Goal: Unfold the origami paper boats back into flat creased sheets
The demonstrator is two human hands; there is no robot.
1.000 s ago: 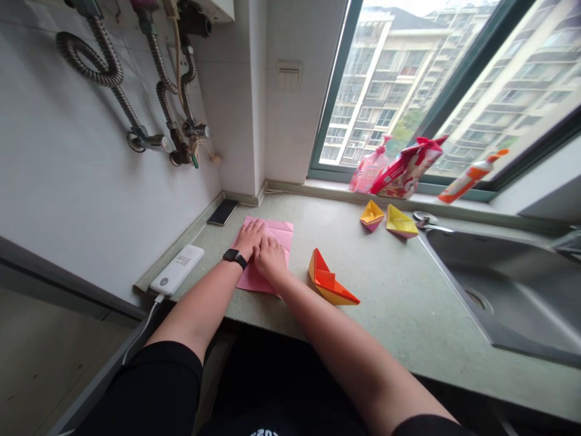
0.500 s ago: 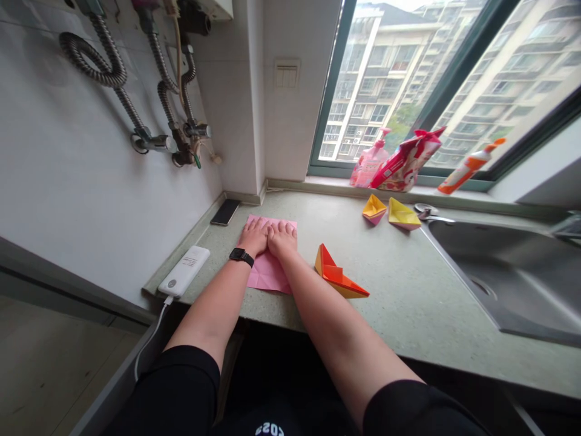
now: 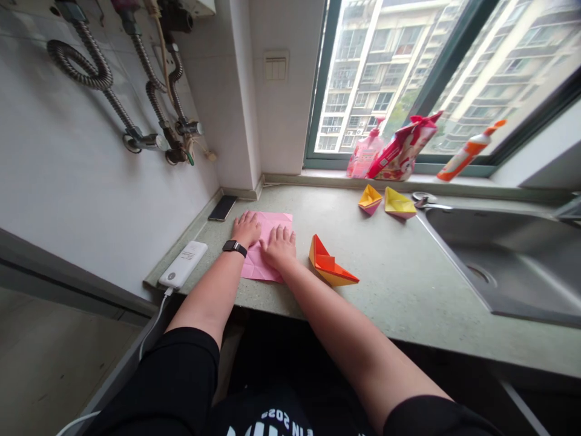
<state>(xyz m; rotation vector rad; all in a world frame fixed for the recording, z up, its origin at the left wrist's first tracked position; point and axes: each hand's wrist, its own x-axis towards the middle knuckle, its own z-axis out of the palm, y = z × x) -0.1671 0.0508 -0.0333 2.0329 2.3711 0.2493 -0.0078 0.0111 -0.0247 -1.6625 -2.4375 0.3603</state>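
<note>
A sheet of pink paper (image 3: 259,264) with crease lines lies flat on the counter in front of me. My left hand (image 3: 247,229), with a black watch on its wrist, rests palm down on the paper's left part, fingers stretched forward. On the right part my right hand (image 3: 278,245) lies flat with its fingers spread. A strip of paper shows between the two hands. Just right of my right hand stands an orange and yellow folded paper boat (image 3: 332,266), touched by neither hand.
Two smaller paper boats, one orange-yellow (image 3: 370,200) and one yellow (image 3: 399,203), sit near the steel sink (image 3: 458,254). At left lie a black phone (image 3: 222,208) and a white power bank (image 3: 184,264) with a cable. Bottles and a red bag (image 3: 403,148) line the windowsill.
My hands have moved apart on the pink paper, the left one leftward, the right one a little toward me. The whole view has shifted slightly.
</note>
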